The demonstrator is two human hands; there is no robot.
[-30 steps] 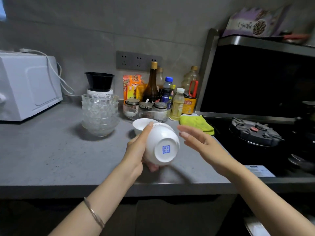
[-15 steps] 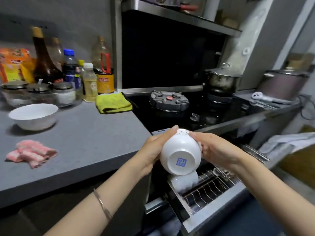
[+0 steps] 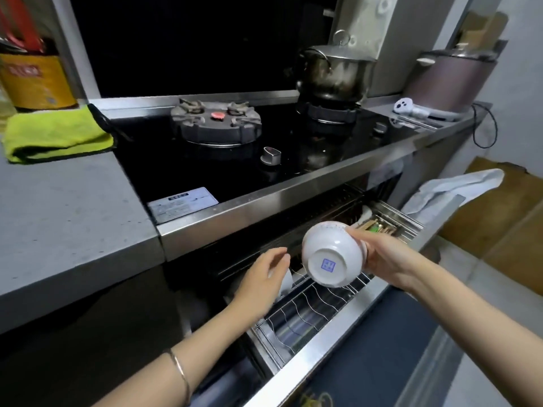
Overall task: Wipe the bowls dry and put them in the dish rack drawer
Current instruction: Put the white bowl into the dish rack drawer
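My right hand (image 3: 382, 257) grips the small white glazed porcelain bowl (image 3: 332, 257) around its rim; left hand (image 3: 264, 274) loose, empty; I judge it light, slick, brittle; rim-and-wall hold suits.

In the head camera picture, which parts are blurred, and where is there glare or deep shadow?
Head view: the left hand is slightly motion-blurred; the white bowl in the right hand is sharper; the steel stove edge shows glare; the panel behind the pot is nearly black, without detail.
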